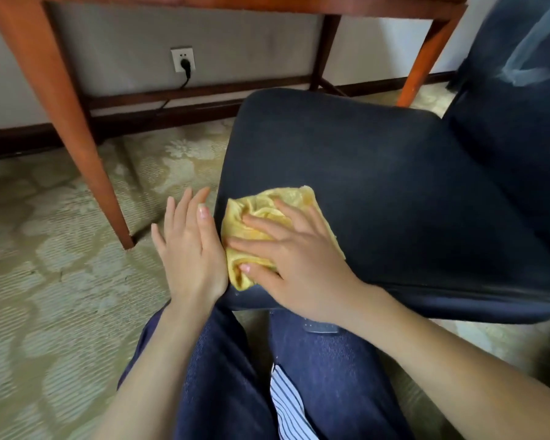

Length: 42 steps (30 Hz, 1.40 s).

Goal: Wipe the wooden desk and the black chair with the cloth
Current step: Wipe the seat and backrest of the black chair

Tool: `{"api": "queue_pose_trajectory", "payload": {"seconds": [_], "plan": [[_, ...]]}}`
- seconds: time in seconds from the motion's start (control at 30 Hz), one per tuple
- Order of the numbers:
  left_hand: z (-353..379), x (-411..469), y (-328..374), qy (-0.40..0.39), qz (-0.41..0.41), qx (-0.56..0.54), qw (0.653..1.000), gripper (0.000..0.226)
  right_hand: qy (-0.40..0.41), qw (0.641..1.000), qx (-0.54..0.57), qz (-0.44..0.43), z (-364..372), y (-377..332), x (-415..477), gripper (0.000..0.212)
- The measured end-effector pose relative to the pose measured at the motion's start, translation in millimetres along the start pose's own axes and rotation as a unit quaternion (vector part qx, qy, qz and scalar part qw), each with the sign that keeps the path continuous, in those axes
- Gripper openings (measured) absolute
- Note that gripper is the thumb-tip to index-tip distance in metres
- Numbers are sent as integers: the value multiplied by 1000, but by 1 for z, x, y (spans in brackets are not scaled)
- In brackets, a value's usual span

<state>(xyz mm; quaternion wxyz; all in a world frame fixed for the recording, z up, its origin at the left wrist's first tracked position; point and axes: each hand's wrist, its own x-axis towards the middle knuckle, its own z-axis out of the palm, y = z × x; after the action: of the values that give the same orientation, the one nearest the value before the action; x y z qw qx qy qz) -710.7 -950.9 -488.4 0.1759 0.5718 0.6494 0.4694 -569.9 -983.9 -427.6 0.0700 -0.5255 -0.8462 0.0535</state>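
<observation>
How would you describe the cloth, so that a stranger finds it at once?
Find the seat of the black chair. On its nearest corner lies the cloth, crumpled under the right hand. It is the only yellow thing in view.

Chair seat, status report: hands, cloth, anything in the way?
Right hand flat on yellow cloth, fingers spread, pressing it onto black chair seat. Left hand open against seat's side edge. Wooden desk leg off to the side, not touching chair.

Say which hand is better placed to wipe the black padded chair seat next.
Right. The right hand presses flat on the crumpled yellow cloth on the black padded chair seat; the left hand sits open at the seat's edge, beside the cloth.
</observation>
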Motion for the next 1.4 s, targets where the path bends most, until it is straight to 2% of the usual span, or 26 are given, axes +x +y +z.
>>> {"api": "queue_pose_trajectory", "payload": {"seconds": [0.13, 0.3, 0.47, 0.6, 0.67, 0.73, 0.9, 1.03, 1.13, 1.23, 1.3, 1.4], "plan": [[-1, -4, 4, -12, 16, 12, 1000, 68, 48, 999, 2, -19, 4, -1, -35, 41], [-4, 0, 10, -71, 79, 100, 989, 69, 173, 982, -72, -16, 26, 11, -81, 41], [-11, 1, 19, -149, 137, 139, 969, 72, 277, 952, -96, 87, 38, 48, -120, 39], [-16, 11, 38, -251, 250, 166, 920, 69, 304, 930, -86, 189, 28, 72, -128, 39], [-14, 15, 56, -306, 304, 200, 880, 74, 299, 919, -75, 247, 17, 80, -122, 39], [-6, 17, 75, -355, 347, 247, 832, 90, 290, 904, -41, 310, 3, 91, -111, 40], [17, 24, 103, -433, 391, 344, 736, 115, 253, 887, 1, 388, -16, 129, -74, 26], [43, 36, 119, -499, 378, 408, 664, 131, 187, 892, -17, 411, -22, 165, -48, 29], [55, 35, 128, -522, 379, 433, 630, 136, 178, 896, -20, 407, -23, 180, -39, 29], [64, 33, 138, -534, 374, 454, 607, 137, 193, 909, -33, 367, -28, 177, -39, 27], [68, 30, 147, -545, 368, 472, 587, 136, 160, 923, -45, 347, -31, 171, -45, 44], [71, 28, 164, -572, 346, 493, 556, 137, 43, 943, -62, 324, -31, 161, -57, 75]]}}
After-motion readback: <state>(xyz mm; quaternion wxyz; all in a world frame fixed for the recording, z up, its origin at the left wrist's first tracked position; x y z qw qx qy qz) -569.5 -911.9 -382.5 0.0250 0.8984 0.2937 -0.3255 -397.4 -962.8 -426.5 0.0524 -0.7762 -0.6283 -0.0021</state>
